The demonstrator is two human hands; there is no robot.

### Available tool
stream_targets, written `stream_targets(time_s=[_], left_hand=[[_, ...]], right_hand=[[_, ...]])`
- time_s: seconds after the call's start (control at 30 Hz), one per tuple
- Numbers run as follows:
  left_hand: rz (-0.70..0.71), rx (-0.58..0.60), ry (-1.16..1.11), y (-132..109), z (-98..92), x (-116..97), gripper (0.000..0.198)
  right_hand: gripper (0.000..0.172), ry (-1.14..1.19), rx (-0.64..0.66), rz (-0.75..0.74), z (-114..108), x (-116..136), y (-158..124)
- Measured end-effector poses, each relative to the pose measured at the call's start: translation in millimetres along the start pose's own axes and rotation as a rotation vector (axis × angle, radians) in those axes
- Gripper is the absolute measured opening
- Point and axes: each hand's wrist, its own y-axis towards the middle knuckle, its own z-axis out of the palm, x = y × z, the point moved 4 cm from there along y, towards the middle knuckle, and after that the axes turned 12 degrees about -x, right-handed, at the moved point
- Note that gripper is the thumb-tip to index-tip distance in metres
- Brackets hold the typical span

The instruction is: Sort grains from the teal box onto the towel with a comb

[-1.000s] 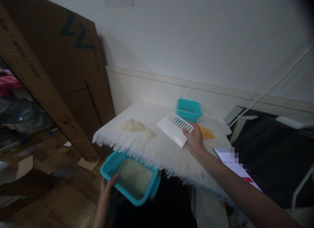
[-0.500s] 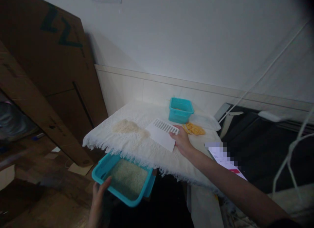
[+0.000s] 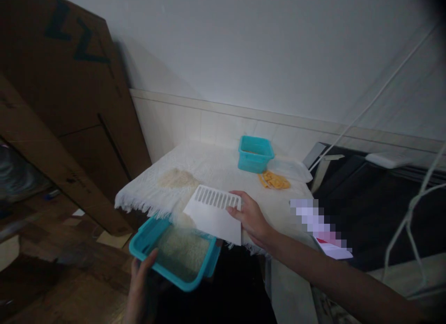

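My left hand (image 3: 141, 273) grips the near left rim of a teal plastic tub (image 3: 186, 286), thumb over the edge. Pale grain that looks like rice (image 3: 183, 249) lies inside it, and the tub sits just below the table's fringed edge. In my right hand (image 3: 252, 217) is a flat white plastic scraper (image 3: 212, 219) with a row of slots. Its lower edge is at the cloth's edge beside the tub, with some grain in front of it. A heap of the same grain (image 3: 177, 178) rests on the white fringed cloth (image 3: 209, 157), left of the scraper.
A second teal tub (image 3: 255, 154) stands at the back of the table by the wall. Beside it lie a crumpled yellow cloth (image 3: 274, 180) and a clear plastic lid (image 3: 291, 170). Large cardboard boxes (image 3: 76, 152) rise on the left; white cables (image 3: 406, 236) hang at right.
My right hand has brought the scraper toward me and slightly left, from mid-cloth to the edge by the tub. Some grain has moved along with it. My left hand keeps the tub in place.
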Motion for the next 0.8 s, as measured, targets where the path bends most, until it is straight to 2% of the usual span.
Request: stream_targets(time_s=[0.1, 0.23, 0.3, 0.4, 0.53, 0.8], left_hand=[[-0.005, -0.040, 0.006, 4.8, -2.6, 5.0, 0.048], [-0.028, -0.090, 0.009, 11.9, -8.4, 11.7, 0.048], [-0.029, -0.097, 0.004, 15.8, -11.3, 12.7, 0.049], [-0.012, -0.086, -0.012, 21.9, -15.0, 10.4, 0.053], [0.037, -0.048, -0.028, 28.8, -18.7, 4.4, 0.055], [0.038, -0.067, -0.029, 40.0, -22.7, 5.8, 0.045]], right_hand=[[0.054, -0.015, -0.010, -0.065, -2.4, 7.8, 10.5], [0.057, -0.043, -0.262, -0.257, -15.6, 20.5, 68.7], [0.055, -0.095, -0.364, -0.268, -17.8, 19.0, 97.3], [0.052, -0.129, -0.397, -0.203, -13.5, 8.2, 120.3], [0.051, -0.102, -0.332, -0.155, -5.5, -6.0, 117.1], [0.064, -0.027, -0.165, -0.052, 12.2, -9.8, 78.2]])
